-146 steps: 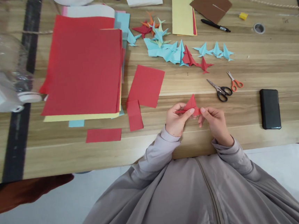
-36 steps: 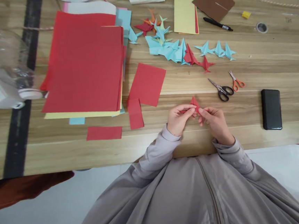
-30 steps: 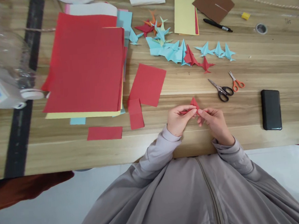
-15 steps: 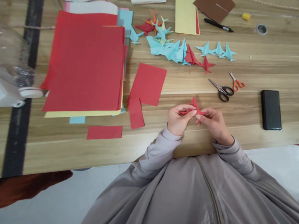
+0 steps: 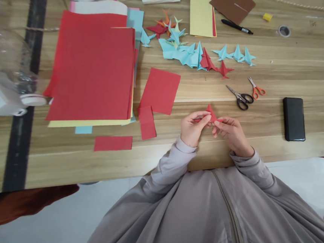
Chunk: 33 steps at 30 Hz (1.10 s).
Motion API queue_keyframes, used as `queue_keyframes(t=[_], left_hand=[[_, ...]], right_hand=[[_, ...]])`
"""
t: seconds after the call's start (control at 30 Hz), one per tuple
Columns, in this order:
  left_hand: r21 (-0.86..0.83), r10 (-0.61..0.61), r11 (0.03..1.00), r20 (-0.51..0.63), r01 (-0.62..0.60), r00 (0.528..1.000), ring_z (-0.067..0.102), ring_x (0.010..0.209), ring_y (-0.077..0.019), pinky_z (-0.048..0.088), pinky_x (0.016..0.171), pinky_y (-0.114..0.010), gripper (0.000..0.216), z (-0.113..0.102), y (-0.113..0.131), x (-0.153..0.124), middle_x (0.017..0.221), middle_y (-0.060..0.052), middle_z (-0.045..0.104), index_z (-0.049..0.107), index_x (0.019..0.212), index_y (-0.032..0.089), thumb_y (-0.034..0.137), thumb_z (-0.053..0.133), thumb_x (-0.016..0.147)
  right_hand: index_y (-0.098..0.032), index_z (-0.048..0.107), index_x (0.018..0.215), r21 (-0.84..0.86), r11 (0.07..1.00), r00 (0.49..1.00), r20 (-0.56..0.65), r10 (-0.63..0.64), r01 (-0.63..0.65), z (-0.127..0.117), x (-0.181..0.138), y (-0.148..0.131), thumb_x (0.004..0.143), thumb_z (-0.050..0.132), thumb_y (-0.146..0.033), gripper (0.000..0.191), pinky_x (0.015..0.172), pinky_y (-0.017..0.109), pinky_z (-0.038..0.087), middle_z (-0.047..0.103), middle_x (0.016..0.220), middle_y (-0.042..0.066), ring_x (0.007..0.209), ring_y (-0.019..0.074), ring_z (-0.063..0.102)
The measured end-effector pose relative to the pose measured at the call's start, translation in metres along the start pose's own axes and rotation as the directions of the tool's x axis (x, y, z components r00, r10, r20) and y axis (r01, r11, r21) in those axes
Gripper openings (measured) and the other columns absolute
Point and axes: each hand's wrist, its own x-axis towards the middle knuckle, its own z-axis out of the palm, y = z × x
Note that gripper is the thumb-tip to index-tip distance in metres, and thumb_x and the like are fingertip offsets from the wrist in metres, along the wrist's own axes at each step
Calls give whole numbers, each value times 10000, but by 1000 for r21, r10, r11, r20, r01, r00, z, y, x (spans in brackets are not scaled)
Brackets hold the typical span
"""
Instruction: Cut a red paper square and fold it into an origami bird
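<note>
Between my two hands is a small red folded-paper crane (image 5: 211,113), its pointed tip up and away from me. My left hand (image 5: 192,128) pinches it from the left, thumb on top near the middle. From the right, my right hand (image 5: 232,132) pinches its lower right part between thumb and fingers. My fingers hide parts of the fold. Left of my hands lie a red paper sheet (image 5: 161,91) and a narrow red strip (image 5: 147,122). Beyond them, several folded paper cranes (image 5: 183,53), mostly light blue, lie in a cluster and a row.
A stack of red sheets (image 5: 95,74) covers the left of the table, with a red strip (image 5: 113,143) in front. Black scissors (image 5: 241,98), orange scissors (image 5: 257,89) and a black phone-like box (image 5: 293,119) lie to the right. A pen (image 5: 236,27) and yellow papers (image 5: 201,14) are farther back.
My left thumb has shifted slightly up and left on the red paper, uncovering more of its middle. Both hands keep their pinch; the other things stay where they were.
</note>
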Motion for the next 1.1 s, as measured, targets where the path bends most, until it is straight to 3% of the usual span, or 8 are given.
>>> queue_keyframes(t=[0.17,0.37,0.5,0.67,1.1], left_hand=[[104,59,993,-11,-58,998,538,469,-77,418,467,-213,268,-2,-3,1,595,7,663,713,773,155,282,829,566],[157,109,982,-2,-108,994,567,523,-92,459,523,-229,296,-3,-4,0,664,-1,675,708,826,156,276,820,580],[170,105,980,25,-108,994,605,587,-115,490,586,-250,371,-4,-5,1,696,-3,684,695,887,165,271,833,559],[141,90,985,58,-98,994,550,497,-85,456,513,-221,389,-6,-5,2,614,23,650,688,915,164,278,829,571],[115,70,990,83,-80,994,513,445,-64,414,449,-201,395,-4,-3,-1,587,25,633,700,958,150,288,814,607]], right_hand=[[-188,656,705,-21,999,999,-42,-30,29,2,1,2,643,789,-358,224,493,233,491,667,567,-23,499,107,592],[-181,649,727,-132,986,994,-42,-105,98,2,2,4,657,783,-386,255,516,242,504,680,578,-20,484,103,601],[-186,625,742,-223,962,984,-53,-173,157,0,2,7,674,767,-411,274,510,242,502,677,576,-23,477,104,606],[-180,621,761,-335,913,967,-15,-255,235,-2,0,8,722,733,-404,253,489,244,495,666,581,-16,473,106,601],[-180,643,717,-221,958,983,29,-181,183,-3,0,2,700,755,-401,248,473,245,492,676,575,-13,458,104,587]])
